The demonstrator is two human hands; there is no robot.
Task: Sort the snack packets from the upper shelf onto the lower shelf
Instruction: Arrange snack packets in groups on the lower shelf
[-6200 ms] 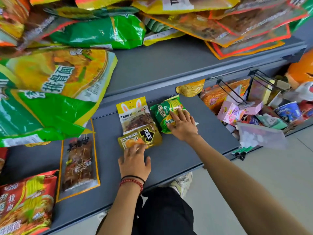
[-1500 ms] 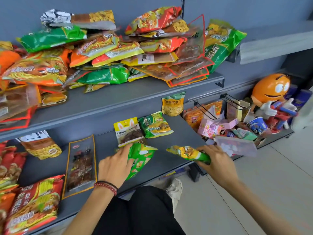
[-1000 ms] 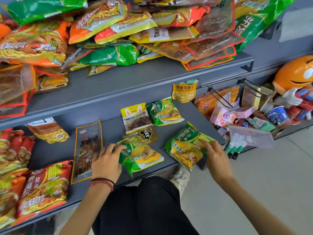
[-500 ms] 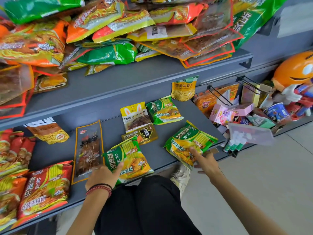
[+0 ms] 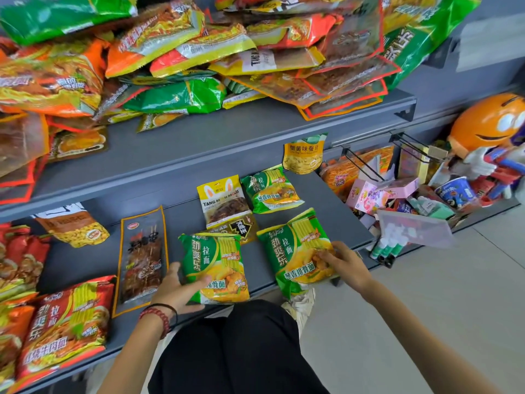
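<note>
Left hand (image 5: 176, 291) pinches left green packet (image 5: 216, 265) at its near corner, thumb on top; right hand (image 5: 345, 264), fingertips spread, presses right green packet (image 5: 292, 248). Both lie flat on lower shelf (image 5: 332, 206), long axes running away from fingers.

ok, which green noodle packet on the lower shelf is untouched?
The rear green noodle packet, beside the yellow rabbit-ear pouch; left hand grips the front-left packet, right hand touches the front-right packet.

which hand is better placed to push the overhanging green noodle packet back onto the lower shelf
Right, probably. The right hand rests on the right green packet, whose lower corner overhangs the lower shelf. The left hand holds the left green packet.
</note>
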